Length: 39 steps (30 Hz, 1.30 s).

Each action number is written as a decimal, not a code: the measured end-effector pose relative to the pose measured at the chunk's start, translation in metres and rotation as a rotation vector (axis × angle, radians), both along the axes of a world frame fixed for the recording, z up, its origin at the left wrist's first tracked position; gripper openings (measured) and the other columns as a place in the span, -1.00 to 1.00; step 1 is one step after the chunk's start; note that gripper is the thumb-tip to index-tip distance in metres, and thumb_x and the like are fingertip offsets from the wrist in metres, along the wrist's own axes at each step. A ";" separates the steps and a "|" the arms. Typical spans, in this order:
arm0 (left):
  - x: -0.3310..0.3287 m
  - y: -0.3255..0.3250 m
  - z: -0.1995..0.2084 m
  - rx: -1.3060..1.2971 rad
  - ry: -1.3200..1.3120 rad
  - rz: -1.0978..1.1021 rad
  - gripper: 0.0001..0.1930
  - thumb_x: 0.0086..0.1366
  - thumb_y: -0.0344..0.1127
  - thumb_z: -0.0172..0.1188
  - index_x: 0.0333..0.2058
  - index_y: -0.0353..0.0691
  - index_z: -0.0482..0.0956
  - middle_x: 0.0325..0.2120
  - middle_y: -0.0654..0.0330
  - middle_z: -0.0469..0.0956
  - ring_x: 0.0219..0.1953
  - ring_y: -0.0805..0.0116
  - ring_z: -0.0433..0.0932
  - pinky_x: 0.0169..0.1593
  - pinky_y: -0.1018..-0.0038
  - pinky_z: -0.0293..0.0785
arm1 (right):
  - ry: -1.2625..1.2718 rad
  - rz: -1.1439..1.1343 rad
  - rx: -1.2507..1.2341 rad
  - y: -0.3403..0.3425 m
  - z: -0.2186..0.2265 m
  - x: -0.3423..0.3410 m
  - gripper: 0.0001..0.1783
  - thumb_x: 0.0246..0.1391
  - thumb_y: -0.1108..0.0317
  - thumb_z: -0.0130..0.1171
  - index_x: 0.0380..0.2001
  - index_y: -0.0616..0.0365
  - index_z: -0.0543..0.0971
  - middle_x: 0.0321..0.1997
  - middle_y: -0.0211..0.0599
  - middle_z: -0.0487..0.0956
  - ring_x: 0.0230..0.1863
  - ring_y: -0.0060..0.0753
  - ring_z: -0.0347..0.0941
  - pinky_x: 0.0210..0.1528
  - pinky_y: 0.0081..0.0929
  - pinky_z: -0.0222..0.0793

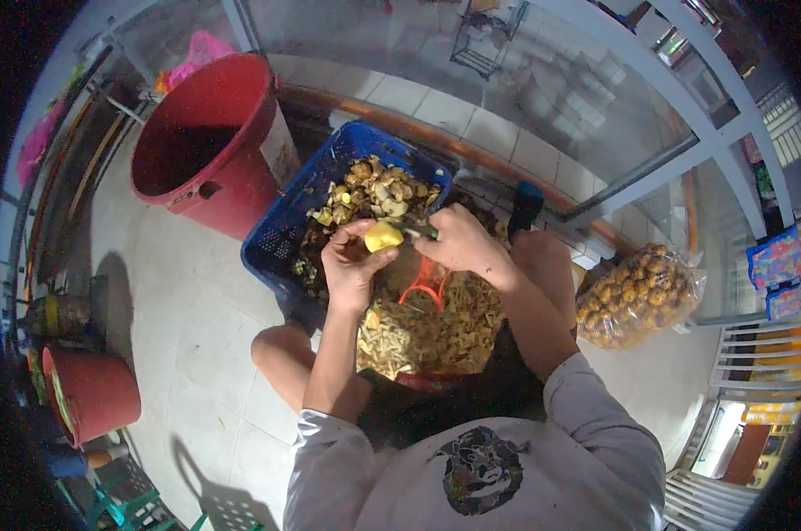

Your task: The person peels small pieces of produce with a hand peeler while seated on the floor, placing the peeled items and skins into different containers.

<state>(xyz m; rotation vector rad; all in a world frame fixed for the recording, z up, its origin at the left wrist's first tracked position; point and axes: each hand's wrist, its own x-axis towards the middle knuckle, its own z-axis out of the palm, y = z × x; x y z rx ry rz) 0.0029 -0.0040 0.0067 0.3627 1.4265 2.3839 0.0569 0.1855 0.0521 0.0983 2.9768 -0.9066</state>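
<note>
In my left hand (352,265) is a peeled yellow potato (383,236), gripped between thumb and fingers. My right hand (462,237) is closed around a small green-handled knife (425,231), its blade end against the potato's right side; the blade itself is hard to make out. Both hands are above a heap of pale peelings and cut strips (409,341) between my knees. An orange plastic piece with a looped frame (425,292) lies on the heap below my right hand. Just beyond, a blue perforated crate (272,217) holds several brown potatoes and peelings (387,186).
A tall red bin (250,177) stands left of the crate, and a smaller red bucket (108,394) farther left. At right sits a clear plastic bag of potatoes (643,296). A glass panel with a metal frame (630,190) runs along the far side. Green plastic chairs (122,509) are at lower left.
</note>
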 end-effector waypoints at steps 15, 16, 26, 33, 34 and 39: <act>0.016 0.004 0.009 -0.037 0.080 -0.401 -0.52 -0.21 -0.74 0.39 -0.22 -0.34 0.54 -0.26 0.19 0.59 -0.21 0.42 0.57 -0.08 0.46 0.51 | 0.161 -0.412 -0.118 0.060 0.001 -0.022 -0.72 -0.11 0.20 0.15 -0.60 0.23 0.58 -0.69 -0.02 0.50 -0.59 0.01 0.51 -0.45 -0.18 0.40; 0.015 0.004 0.006 0.107 -0.058 -0.412 -0.52 -0.21 -0.73 0.38 -0.21 -0.34 0.55 -0.26 0.18 0.59 -0.21 0.41 0.57 -0.08 0.45 0.51 | 0.186 -0.448 -0.197 0.058 0.000 -0.021 -0.72 -0.11 0.19 0.15 -0.59 0.22 0.59 -0.68 -0.01 0.50 -0.59 0.01 0.51 -0.45 -0.17 0.39; 0.022 0.017 -0.022 0.454 -0.326 -0.388 -0.55 -0.01 -0.47 0.38 -0.11 -0.30 0.46 -0.07 0.13 0.49 -0.06 0.26 0.52 -0.02 0.40 0.49 | 0.399 -0.437 -0.286 0.043 -0.009 -0.019 -0.73 -0.14 0.22 0.19 -0.61 0.25 0.54 -0.69 -0.04 0.49 -0.61 -0.05 0.50 -0.49 -0.24 0.37; 0.027 0.022 -0.029 0.571 -0.436 -0.404 -0.52 0.07 -0.35 0.35 -0.02 -0.26 0.43 -0.05 0.05 0.47 -0.11 0.20 0.51 -0.04 0.39 0.48 | 0.418 -0.477 -0.281 0.055 -0.013 -0.020 -0.77 -0.12 0.26 0.17 -0.62 0.23 0.52 -0.75 -0.17 0.44 -0.69 -0.36 0.40 -0.54 -0.33 0.31; 0.026 0.021 -0.028 0.539 -0.430 -0.388 -0.50 0.09 -0.30 0.35 0.01 -0.26 0.42 -0.05 0.04 0.48 -0.10 0.20 0.50 -0.05 0.40 0.48 | 0.530 -0.454 -0.318 0.045 -0.015 -0.019 -0.78 -0.11 0.34 0.16 -0.67 0.27 0.48 -0.78 -0.19 0.38 -0.71 -0.47 0.31 -0.57 -0.39 0.25; 0.026 0.018 -0.036 0.475 -0.426 -0.318 -0.51 0.15 -0.18 0.29 0.00 -0.26 0.42 -0.10 0.04 0.51 -0.18 0.22 0.53 -0.09 0.43 0.49 | 0.502 -0.527 -0.139 0.038 -0.016 -0.022 -0.71 -0.12 0.22 0.17 -0.66 0.24 0.50 -0.75 -0.09 0.42 -0.73 -0.27 0.38 -0.60 -0.30 0.27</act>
